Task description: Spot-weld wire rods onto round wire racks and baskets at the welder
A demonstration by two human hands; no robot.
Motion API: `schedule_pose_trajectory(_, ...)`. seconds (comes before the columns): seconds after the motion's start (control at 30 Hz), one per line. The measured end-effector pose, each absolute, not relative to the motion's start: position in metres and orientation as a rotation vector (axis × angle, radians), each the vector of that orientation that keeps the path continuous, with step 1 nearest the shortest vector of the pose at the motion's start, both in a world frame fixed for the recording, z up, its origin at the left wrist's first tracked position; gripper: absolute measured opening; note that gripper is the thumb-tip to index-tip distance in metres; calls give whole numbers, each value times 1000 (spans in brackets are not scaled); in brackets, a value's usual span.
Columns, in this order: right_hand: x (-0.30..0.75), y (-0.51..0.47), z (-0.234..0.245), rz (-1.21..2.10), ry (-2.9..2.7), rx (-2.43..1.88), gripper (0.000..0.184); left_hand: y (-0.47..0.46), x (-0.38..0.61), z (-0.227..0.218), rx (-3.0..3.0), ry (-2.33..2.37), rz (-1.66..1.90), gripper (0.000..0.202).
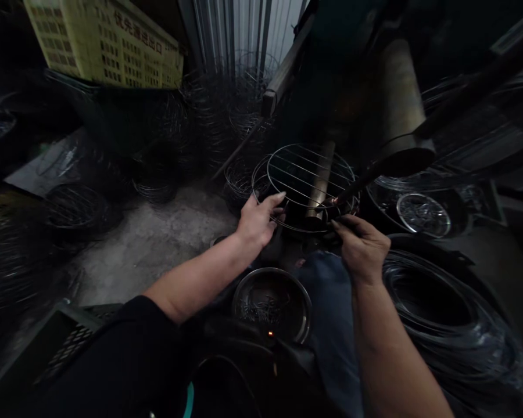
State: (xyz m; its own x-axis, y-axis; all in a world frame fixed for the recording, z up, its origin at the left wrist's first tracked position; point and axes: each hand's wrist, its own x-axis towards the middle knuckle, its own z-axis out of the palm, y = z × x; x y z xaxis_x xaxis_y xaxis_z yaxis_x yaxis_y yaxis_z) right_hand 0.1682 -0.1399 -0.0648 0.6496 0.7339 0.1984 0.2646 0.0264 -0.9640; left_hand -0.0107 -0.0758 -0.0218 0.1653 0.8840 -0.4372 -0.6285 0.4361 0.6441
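My left hand (259,223) is closed on the left rim of a round wire rack (292,170), with the thumb on top. The rack has a ring with parallel cross wires above a larger ring. At its near right edge, my right hand (361,247) is pinched on something too small and dark to make out. Close to those fingertips, a dark rod (366,179) ends in a reddish, glowing tip at the rim. A brass-coloured bar (320,194) runs beneath the rack. Below my hands sits a metal bowl (307,305) holding small wire pieces (261,307).
A thick metal cylinder (403,93) juts out above right. Coiled wire (475,342) lies at lower right, near a container with a shiny round piece (422,215). A yellow crate (108,46) stands upper left, a green crate (65,325) lower left. Orange sparks (270,334) show near my lap.
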Motion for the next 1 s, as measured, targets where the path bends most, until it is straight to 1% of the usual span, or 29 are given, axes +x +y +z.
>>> schedule_pose_trajectory(0.07,176,-137,-66,379,-906,-1581,29,-99,-23,-25,311,826,1089,50)
schedule_pose_trajectory(0.2,174,-143,-64,258,-960,-1595,31,-105,-46,-35,341,945,995,38)
schedule_pose_trajectory(0.3,159,-169,-65,178,-923,-1667,30,-81,-59,-34,586,1080,1199,37)
schedule_pose_trajectory(0.37,147,-195,-73,189,-957,-1755,28,-61,-65,-26,872,1096,1336,47)
schedule_pose_trajectory(0.43,136,-220,-85,347,-1097,-1839,25,-41,-65,-15,1186,1073,1327,55)
schedule_pose_trajectory(0.47,130,-232,-91,484,-1197,-1874,23,-31,-63,-10,1312,1049,1277,53)
schedule_pose_trajectory(0.53,117,-249,-103,787,-1416,-1950,18,-11,-55,-4,1448,1002,1166,40)
schedule_pose_trajectory(0.6,102,-259,-110,989,-1643,-2065,21,5,-44,-3,1464,1002,1057,26)
schedule_pose_trajectory(0.67,84,-262,-113,1021,-1827,-2235,28,13,-34,-1,1470,1030,948,19)
schedule_pose_trajectory(0.73,66,-263,-114,943,-1923,-2412,33,12,-28,5,1559,1036,838,21)
schedule_pose_trajectory(0.8,54,-264,-117,879,-1934,-2510,33,5,-27,16,1732,1002,717,24)
schedule_pose_trajectory(0.9,50,-264,-123,949,-1872,-2481,31,-6,-30,28,1952,934,564,23)
schedule_pose_trajectory(1.0,62,-262,-126,1052,-1762,-2402,24,-5,-33,22,1852,961,655,16)
